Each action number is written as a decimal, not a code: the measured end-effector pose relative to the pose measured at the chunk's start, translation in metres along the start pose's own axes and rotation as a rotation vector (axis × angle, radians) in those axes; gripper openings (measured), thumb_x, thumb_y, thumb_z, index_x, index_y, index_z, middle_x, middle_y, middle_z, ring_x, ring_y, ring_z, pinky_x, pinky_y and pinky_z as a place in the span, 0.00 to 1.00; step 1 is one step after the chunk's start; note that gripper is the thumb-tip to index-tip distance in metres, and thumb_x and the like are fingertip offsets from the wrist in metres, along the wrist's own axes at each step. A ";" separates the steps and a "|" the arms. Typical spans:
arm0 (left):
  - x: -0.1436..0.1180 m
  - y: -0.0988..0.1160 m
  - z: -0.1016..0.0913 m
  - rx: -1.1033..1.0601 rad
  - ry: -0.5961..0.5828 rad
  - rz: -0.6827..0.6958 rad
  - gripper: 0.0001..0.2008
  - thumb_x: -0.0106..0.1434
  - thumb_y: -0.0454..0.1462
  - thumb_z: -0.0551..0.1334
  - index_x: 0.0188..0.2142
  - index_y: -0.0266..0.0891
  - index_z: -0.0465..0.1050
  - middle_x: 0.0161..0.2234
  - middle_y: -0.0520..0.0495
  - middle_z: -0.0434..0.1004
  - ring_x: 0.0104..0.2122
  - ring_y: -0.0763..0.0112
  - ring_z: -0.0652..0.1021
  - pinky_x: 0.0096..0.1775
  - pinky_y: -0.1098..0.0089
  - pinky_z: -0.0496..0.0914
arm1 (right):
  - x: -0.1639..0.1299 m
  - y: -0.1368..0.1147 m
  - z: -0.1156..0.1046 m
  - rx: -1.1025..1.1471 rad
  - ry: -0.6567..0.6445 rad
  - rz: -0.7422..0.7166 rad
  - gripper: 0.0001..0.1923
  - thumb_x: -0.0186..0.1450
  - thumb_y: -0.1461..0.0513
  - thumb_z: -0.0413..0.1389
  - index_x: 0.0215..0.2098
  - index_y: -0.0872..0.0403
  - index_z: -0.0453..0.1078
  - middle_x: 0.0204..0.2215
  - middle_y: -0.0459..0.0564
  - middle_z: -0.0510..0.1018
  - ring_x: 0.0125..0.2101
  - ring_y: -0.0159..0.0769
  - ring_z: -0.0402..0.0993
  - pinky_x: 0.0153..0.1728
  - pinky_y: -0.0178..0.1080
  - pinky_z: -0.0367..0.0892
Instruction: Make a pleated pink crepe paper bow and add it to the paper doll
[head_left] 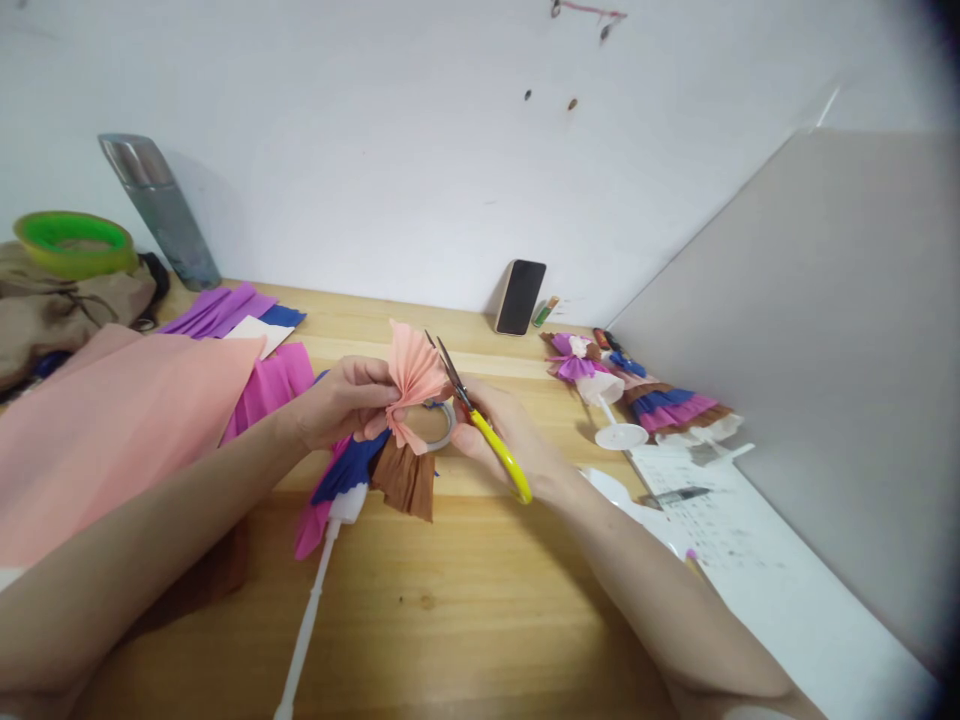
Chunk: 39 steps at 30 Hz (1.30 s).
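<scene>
My left hand (346, 400) pinches a pleated fan of peach crepe paper (414, 378) at its gathered middle. My right hand (502, 430) grips yellow-handled scissors (480, 425), whose blades lie open against the fan's right edge. Under the hands lies a white plastic stick (309, 610) dressed with blue, pink and brown paper frills (375, 475). A roll of clear tape (439, 428) sits on the wooden table (450, 600) right behind the fan.
Large peach paper sheet (105, 430) lies at left, with pink and purple sheets (225, 310) beyond. A steel flask (161, 210), green-rimmed bowl (71, 240) and phone (520, 296) stand by the wall. A finished paper doll (637, 395), a pen and printed sheet (712, 510) lie at right.
</scene>
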<state>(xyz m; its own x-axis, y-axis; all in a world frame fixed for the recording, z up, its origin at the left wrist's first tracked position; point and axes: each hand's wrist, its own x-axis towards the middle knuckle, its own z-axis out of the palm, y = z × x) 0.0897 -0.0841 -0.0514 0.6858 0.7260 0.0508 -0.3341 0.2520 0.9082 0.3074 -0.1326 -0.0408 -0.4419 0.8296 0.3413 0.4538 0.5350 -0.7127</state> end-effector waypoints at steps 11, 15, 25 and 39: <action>-0.002 0.005 0.002 0.075 0.074 0.004 0.12 0.48 0.37 0.73 0.23 0.31 0.73 0.17 0.49 0.75 0.10 0.80 0.68 0.12 0.82 0.59 | -0.001 -0.001 -0.001 -0.197 0.004 0.053 0.27 0.63 0.40 0.48 0.38 0.55 0.67 0.22 0.41 0.61 0.22 0.31 0.56 0.26 0.35 0.50; -0.002 0.005 0.001 0.079 0.073 0.008 0.12 0.47 0.37 0.73 0.23 0.31 0.73 0.17 0.49 0.75 0.10 0.80 0.68 0.11 0.81 0.59 | -0.001 0.000 0.000 -0.189 0.026 0.065 0.27 0.62 0.40 0.49 0.37 0.55 0.68 0.20 0.41 0.61 0.21 0.30 0.54 0.25 0.34 0.50; -0.001 0.004 0.000 0.072 0.075 0.007 0.14 0.46 0.38 0.74 0.22 0.31 0.73 0.16 0.50 0.74 0.10 0.80 0.68 0.11 0.81 0.58 | -0.001 0.001 0.001 -0.182 0.091 0.068 0.26 0.61 0.40 0.51 0.31 0.55 0.69 0.16 0.39 0.57 0.18 0.27 0.50 0.22 0.33 0.47; -0.002 0.000 -0.003 -0.022 -0.009 0.000 0.11 0.48 0.37 0.73 0.24 0.30 0.77 0.17 0.48 0.73 0.10 0.84 0.64 0.12 0.82 0.53 | 0.001 -0.005 0.001 -0.050 0.147 0.065 0.16 0.62 0.49 0.56 0.33 0.55 0.69 0.20 0.41 0.61 0.21 0.29 0.55 0.25 0.34 0.54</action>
<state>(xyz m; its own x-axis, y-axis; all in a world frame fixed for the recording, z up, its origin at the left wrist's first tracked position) 0.0870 -0.0836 -0.0525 0.6920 0.7199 0.0544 -0.3478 0.2664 0.8989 0.3040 -0.1351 -0.0375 -0.2941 0.8753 0.3838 0.5177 0.4834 -0.7059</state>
